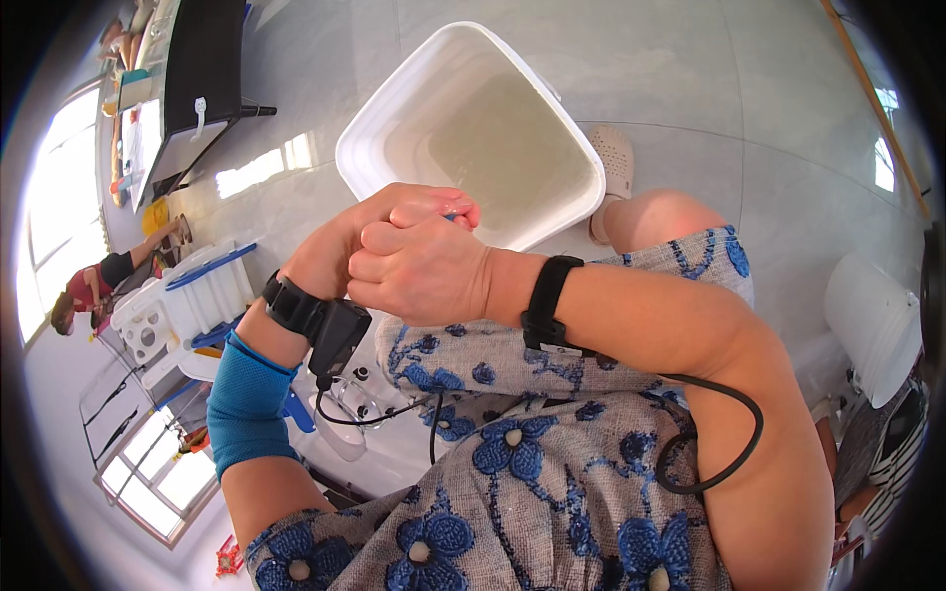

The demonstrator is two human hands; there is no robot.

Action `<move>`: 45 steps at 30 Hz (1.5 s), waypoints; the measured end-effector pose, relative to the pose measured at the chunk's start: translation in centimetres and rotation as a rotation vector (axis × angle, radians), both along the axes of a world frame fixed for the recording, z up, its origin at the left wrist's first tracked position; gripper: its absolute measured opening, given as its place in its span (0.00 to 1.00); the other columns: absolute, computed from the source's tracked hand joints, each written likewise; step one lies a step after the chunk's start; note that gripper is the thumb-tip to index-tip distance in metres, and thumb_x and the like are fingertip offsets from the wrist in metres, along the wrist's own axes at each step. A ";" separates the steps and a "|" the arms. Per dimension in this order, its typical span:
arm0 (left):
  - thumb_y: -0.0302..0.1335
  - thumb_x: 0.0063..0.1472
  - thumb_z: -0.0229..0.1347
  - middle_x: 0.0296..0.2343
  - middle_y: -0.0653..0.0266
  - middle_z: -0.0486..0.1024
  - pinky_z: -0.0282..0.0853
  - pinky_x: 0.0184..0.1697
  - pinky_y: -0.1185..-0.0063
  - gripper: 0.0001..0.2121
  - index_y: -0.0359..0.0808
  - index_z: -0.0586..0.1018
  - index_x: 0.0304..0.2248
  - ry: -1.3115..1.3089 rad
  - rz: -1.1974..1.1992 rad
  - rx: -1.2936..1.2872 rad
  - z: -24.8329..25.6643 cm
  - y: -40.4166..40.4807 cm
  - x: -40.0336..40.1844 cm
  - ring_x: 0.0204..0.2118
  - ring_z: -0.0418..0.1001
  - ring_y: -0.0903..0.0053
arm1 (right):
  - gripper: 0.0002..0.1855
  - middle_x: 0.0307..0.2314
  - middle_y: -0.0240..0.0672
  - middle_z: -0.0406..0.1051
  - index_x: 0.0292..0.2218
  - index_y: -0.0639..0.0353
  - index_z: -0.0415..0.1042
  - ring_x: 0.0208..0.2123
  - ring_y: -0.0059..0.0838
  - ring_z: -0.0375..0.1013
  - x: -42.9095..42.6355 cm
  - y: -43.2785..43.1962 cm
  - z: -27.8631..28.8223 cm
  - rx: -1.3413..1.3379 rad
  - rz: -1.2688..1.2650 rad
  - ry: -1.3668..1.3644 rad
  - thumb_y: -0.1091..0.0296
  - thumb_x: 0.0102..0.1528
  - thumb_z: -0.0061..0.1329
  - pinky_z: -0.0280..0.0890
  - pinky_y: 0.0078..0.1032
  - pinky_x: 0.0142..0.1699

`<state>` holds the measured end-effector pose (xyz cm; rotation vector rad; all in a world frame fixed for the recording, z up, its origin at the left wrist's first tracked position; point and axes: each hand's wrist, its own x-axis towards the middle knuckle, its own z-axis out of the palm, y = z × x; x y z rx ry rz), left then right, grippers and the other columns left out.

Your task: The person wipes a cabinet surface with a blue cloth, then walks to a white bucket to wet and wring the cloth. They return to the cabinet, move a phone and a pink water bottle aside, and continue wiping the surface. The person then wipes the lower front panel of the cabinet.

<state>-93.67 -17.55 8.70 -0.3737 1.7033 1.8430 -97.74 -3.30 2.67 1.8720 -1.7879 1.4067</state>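
Note:
My left hand (403, 207) and my right hand (429, 262) are pressed together over the near rim of a white square tub (392, 122). Between the curled fingers a small bit of something blue (450, 217) shows; most of it is hidden, and its kind cannot be made out. The fingertips look wet. Cloudy water (510, 140) covers the tub's bottom. A black strap with a boxy device (338, 336) is on my left wrist, and another black strap (550, 295) circles the right one.
A beige clog (613, 159) is on my foot beside the tub. A black cable (746, 414) loops by my right arm. Left are a black-sided table (203, 66), white plastic furniture with blue edges (199, 288) and a person (89, 288). A white bucket (868, 332) stands right.

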 end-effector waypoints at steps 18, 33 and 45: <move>0.24 0.64 0.47 0.46 0.61 0.78 0.66 0.58 0.78 0.15 0.34 0.78 0.48 -0.039 -0.021 0.006 -2.2 -1.6 -0.1 0.49 0.74 0.74 | 0.04 0.24 0.19 0.65 0.23 0.45 0.71 0.32 0.23 0.66 -0.2 -0.9 -0.3 0.009 -0.001 -0.028 0.66 0.41 0.52 0.61 0.26 0.40; 0.29 0.64 0.54 0.42 0.67 0.77 0.71 0.49 0.81 0.14 0.35 0.77 0.48 0.130 0.094 0.059 -2.8 -1.8 0.0 0.42 0.75 0.79 | 0.07 0.22 0.20 0.64 0.22 0.47 0.67 0.29 0.24 0.66 -2.5 -1.0 -1.2 -0.063 -0.115 0.102 0.67 0.40 0.54 0.63 0.25 0.34; 0.31 0.71 0.48 0.51 0.58 0.69 0.70 0.56 0.68 0.18 0.36 0.66 0.57 0.364 0.666 0.258 -3.1 0.7 -3.5 0.52 0.71 0.71 | 0.23 0.46 0.30 0.69 0.50 0.51 0.67 0.48 0.27 0.69 -8.4 2.7 -1.4 -0.402 0.399 -1.990 0.49 0.61 0.55 0.66 0.29 0.51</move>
